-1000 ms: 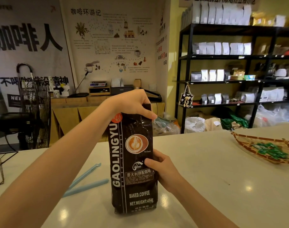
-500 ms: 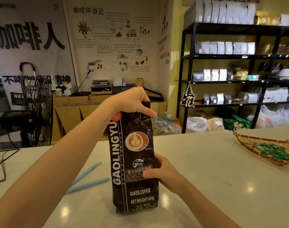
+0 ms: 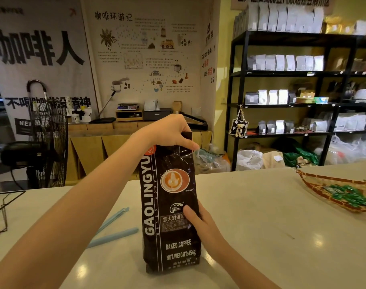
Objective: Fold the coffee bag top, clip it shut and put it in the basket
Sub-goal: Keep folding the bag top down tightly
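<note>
Coffee bag (image 3: pixel 170 205): a tall, slim pouch of glossy black foil with a crinkled skin, white lettering up its side and a round latte-art emblem on its face. It stands upright on the pale, smooth, light-reflecting tabletop (image 3: pixel 261 215), held between the two hands.

Left hand (image 3: pixel 169 131): grip curled over the top of the bag from the left, thumb and fingers pressed together on the flattened top edge, pinching it. A narrow strip of the foil top juts up just right of this grip; the bag's body hangs straight below it.

Right hand (image 3: pixel 201 223): grip wrapped round the bag's right edge below mid-height, thumb pressed flat on the printed front panel, the other fingers hidden behind the pouch. The bag's base rests on the tabletop directly beneath this grip.

Clip (image 3: pixel 113 228): two long, slender pale-blue plastic bars lying flat on the tabletop, spread in a narrow V, left of the right-hand grip and under the left forearm, apart from the bag.

Wire basket (image 3: pixel 0 211): thin dark metal rods forming an open angular frame, at the far left edge, well left of both grips.

Woven tray (image 3: pixel 315 184): shallow, reddish-brown wickerwork holding small green wrapped pieces, well to the right of both grips.
</note>
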The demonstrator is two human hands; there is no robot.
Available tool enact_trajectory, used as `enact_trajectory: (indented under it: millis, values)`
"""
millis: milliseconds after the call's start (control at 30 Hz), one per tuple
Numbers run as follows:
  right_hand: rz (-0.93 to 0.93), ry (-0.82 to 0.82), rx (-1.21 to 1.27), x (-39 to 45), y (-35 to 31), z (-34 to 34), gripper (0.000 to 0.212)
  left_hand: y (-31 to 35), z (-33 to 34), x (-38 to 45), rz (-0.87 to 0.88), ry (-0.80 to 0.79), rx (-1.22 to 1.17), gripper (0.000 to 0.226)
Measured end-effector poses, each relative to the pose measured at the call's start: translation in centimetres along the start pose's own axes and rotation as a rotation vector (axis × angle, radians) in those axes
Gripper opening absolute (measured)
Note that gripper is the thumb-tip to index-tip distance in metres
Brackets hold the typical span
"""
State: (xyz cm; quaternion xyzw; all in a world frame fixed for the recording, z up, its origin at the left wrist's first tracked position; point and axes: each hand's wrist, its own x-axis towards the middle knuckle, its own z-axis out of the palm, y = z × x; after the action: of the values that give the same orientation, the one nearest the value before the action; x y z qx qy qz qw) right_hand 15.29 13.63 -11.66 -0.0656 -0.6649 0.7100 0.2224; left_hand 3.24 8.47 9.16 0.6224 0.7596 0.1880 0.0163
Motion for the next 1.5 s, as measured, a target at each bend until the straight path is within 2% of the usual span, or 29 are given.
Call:
enact_trajectory:
  millis: [100, 267, 467, 700, 767, 833, 900, 967, 1033, 1100, 1133, 1167, 1233, 1333, 1500]
  values:
    - [-0.096, 0.095, -0.041, -0.5, 1.0, 0.8, 0.07, -0.2, 0.3, 0.0, -0.017, 0.035, -0.018, 0.037]
    - [-0.157, 0.094, -0.159, -0.9, 1.5, 1.0, 0.073, -0.1, 0.6, -0.1, 0.005, 0.046, -0.009, 0.037]
    - [-0.138, 0.05, -0.246, -1.1, 1.3, 0.9, 0.056, 0.6, 0.5, -0.3, 0.047, 0.031, 0.025, 0.035]
    - [-0.107, -0.006, -0.127, 0.2, -1.5, 0.1, 0.059, 0.7, 0.1, -1.1, 0.033, 0.026, 0.076, 0.027]
    - [-0.092, -0.017, -0.066, 1.1, -2.7, 0.1, 0.054, 0.8, 0.3, -1.5, 0.071, 0.077, 0.127, 0.027]
    - [-0.081, -0.016, -0.039, 1.6, -3.3, 0.1, 0.042, 0.9, 0.4, -2.4, 0.124, 0.261, 0.167, 0.041]
    - [-0.069, -0.003, -0.011, 1.8, -3.4, 0.0, 0.032, 0.5, 0.9, -4.6, 0.141, 0.528, 0.063, 0.062]
    - [-0.059, -0.005, -0.005, 1.9, -3.6, -0.3, 0.032, -0.7, 2.3, -7.3, 0.04, 0.711, -0.149, 0.085]
    - [-0.055, -0.033, -0.008, 2.1, -4.2, -0.3, 0.036, -2.2, 4.7, -9.6, -0.165, 0.674, -0.485, 0.096]
    - [-0.043, -0.056, -0.028, 2.4, -4.8, 0.0, 0.041, -3.2, 7.5, -10.8, -0.319, 0.509, -0.849, 0.071]
    - [-0.039, -0.05, -0.042, 2.5, -5.0, 0.3, 0.043, -3.4, 8.7, -11.1, -0.368, 0.437, -0.952, 0.064]
    - [-0.041, -0.033, -0.055, 2.7, -5.2, 0.4, 0.044, -3.8, 9.8, -11.3, -0.391, 0.402, -0.993, 0.064]
    - [-0.048, -0.006, -0.074, 2.9, -5.5, 0.6, 0.042, -4.1, 11.0, -11.3, -0.428, 0.431, -1.036, 0.07]
    - [-0.048, -0.015, -0.07, 2.9, -5.7, 0.6, 0.039, -4.1, 11.2, -11.2, -0.439, 0.484, -1.127, 0.057]
    - [-0.053, -0.003, -0.052, 2.8, -5.7, 0.6, 0.038, -3.9, 11.1, -10.9, -0.437, 0.484, -1.189, 0.043]
